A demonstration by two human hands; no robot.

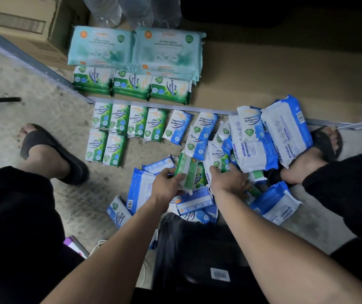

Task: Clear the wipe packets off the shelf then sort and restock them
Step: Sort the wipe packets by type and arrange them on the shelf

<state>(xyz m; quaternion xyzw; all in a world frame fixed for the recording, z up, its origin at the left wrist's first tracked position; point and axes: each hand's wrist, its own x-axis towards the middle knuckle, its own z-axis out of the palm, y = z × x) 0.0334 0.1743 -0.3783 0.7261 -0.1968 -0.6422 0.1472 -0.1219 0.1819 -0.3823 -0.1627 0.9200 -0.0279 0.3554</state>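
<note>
A loose heap of blue and green wipe packets point(237, 154) lies on the concrete floor between my feet. My left hand point(167, 183) grips a green pine packet point(183, 170) standing on edge in the heap. My right hand point(228, 181) digs into the heap, fingers curled over a small green-and-white packet point(218, 156). Left of the heap, several small green pine packets point(110, 130) lie in neat rows, with two small blue ones point(178, 127) beside them. On the low cardboard-lined shelf point(263, 84) sit three green packs point(132, 86) and two stacks of large teal packs point(136, 48).
My sandalled feet point(50, 152) flank the heap, the right one point(320, 148) touching large blue antabax packs point(285, 128). A cardboard box point(22, 23) stands at the back left, clear bottles point(132, 9) behind the teal packs. A dark stool point(197, 255) is below my arms.
</note>
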